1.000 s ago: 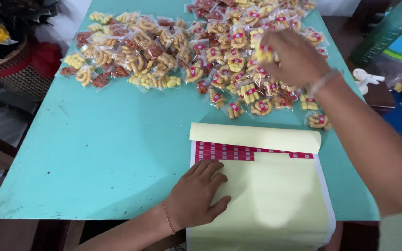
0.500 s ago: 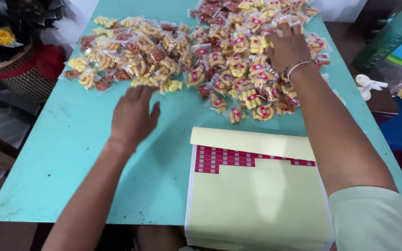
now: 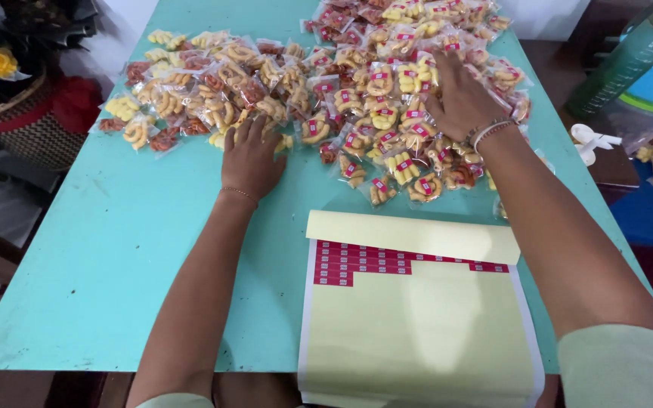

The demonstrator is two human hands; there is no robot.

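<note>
On the turquoise table (image 3: 115, 249), far side, lies a wide spread of small clear snack packets. Leftmost sits the unlabelled heap (image 3: 205, 83): curled yellow and reddish snacks, no red stickers visible.

Left hand (image 3: 251, 155) lies flat, palm down, fingers spread, at the near edge of that heap, touching a packet or two; nothing clamped. Right of it, the labelled pile (image 3: 394, 98), each packet with a small red sticker. Right hand (image 3: 462, 98) rests open on top of this pile, fingers splayed, gripping nothing as far as the angle shows.

Near edge, between the arms: sticker sheet (image 3: 417, 325), yellow backing, its top flap folded back, a few rows of red stickers left. No hand touches it.

Judgement: a sorting step, hands parting labelled from unlabelled. Next move calls for closing fingers on one bare packet and drawing it near the sheet.
</note>
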